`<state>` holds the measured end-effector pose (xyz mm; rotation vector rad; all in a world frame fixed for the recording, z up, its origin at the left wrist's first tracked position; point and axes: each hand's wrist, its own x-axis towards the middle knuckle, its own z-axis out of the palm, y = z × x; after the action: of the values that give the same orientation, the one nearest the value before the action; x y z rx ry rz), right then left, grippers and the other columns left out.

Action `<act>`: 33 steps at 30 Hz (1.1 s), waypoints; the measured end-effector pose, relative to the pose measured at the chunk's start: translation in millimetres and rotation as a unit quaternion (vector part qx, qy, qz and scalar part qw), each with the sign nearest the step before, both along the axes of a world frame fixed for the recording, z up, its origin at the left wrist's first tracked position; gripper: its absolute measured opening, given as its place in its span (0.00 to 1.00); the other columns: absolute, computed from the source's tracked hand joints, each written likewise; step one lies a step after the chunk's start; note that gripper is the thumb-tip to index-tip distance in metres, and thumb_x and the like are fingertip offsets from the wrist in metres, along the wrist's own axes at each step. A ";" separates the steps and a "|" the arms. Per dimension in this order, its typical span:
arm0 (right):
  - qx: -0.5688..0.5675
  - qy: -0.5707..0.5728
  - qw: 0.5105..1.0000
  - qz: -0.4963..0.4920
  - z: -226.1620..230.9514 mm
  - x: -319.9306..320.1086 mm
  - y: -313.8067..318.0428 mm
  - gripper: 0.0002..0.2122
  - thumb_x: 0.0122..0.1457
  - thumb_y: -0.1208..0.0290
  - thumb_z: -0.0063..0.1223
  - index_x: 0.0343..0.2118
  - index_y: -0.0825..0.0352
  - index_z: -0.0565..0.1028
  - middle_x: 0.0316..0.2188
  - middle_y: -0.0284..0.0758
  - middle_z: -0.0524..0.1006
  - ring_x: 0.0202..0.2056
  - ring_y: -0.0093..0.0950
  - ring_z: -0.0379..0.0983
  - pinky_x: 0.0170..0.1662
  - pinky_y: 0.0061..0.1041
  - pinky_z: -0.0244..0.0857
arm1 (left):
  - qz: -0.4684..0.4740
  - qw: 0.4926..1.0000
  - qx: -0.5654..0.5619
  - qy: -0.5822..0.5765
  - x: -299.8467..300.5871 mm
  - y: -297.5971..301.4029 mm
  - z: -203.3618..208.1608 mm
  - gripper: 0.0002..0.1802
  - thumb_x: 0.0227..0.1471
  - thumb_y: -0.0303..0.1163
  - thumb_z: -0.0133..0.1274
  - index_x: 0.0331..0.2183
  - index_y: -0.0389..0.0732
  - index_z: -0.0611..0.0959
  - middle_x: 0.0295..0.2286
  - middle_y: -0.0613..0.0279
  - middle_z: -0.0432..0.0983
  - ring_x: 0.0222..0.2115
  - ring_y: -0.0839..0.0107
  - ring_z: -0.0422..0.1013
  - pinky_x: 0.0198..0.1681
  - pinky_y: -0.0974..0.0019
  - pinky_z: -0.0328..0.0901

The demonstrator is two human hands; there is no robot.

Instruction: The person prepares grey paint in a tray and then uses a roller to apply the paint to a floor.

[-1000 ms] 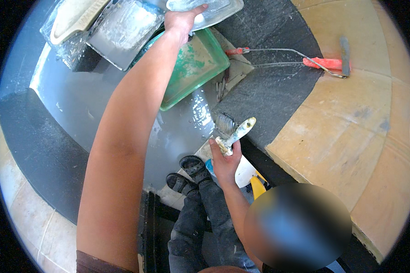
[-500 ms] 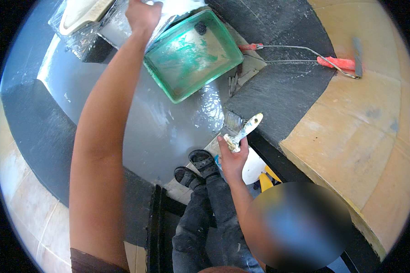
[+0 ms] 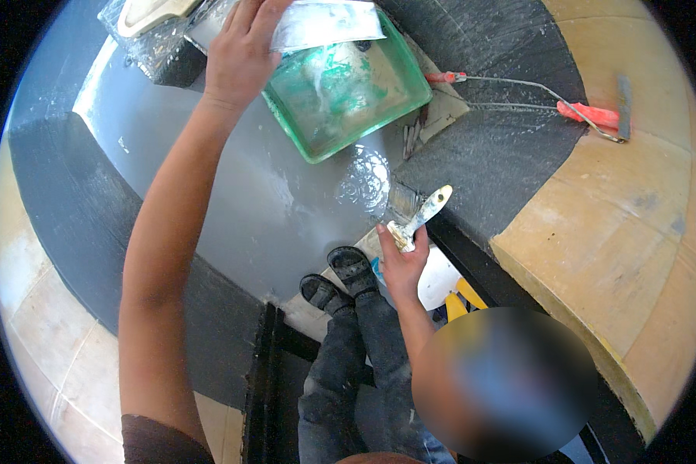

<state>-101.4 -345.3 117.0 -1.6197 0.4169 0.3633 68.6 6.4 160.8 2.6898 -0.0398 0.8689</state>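
Note:
My left hand reaches far forward, fingers closed over the edge of a tilted container with a white inside; its full shape runs out of the picture. It hangs over the far side of a green paint tray, whose bottom is smeared green and milky, with a pale streak below the container. Nearer me, my right hand grips a paintbrush smeared with white. The brush's pale handle points up and to the right; its bristles are hard to make out. Under that hand is a white rounded surface.
Red-handled roller frames lie across the dark ledge and tan tiles at right. A plastic-wrapped block stands at far left. Shiny grey floor spreads between. My sandalled feet are near a dark frame; a blurred patch hides the lower right.
My left hand has come nearer, and the white-lined container now covers the tray's far edge. A pale streak shows in the tray. My right hand still holds the paintbrush. The view has shifted slightly.

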 end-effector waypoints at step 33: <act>0.049 0.180 0.962 -0.199 -175.0 101.7 13.0 0.31 0.62 0.72 0.62 0.67 0.62 0.60 0.60 0.43 0.71 0.52 0.43 0.75 0.49 0.47 0.74 | 0.206 0.612 -0.567 0.511 -311.2 -177.4 -234.7 0.34 0.62 0.52 0.57 0.58 0.36 0.76 0.47 0.49 0.79 0.43 0.66 0.77 0.44 0.63 0.70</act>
<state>0.3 -332.3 -58.0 -1.3328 0.9683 0.3645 -242.5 -171.1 -73.9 1.5091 1.0252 -0.5968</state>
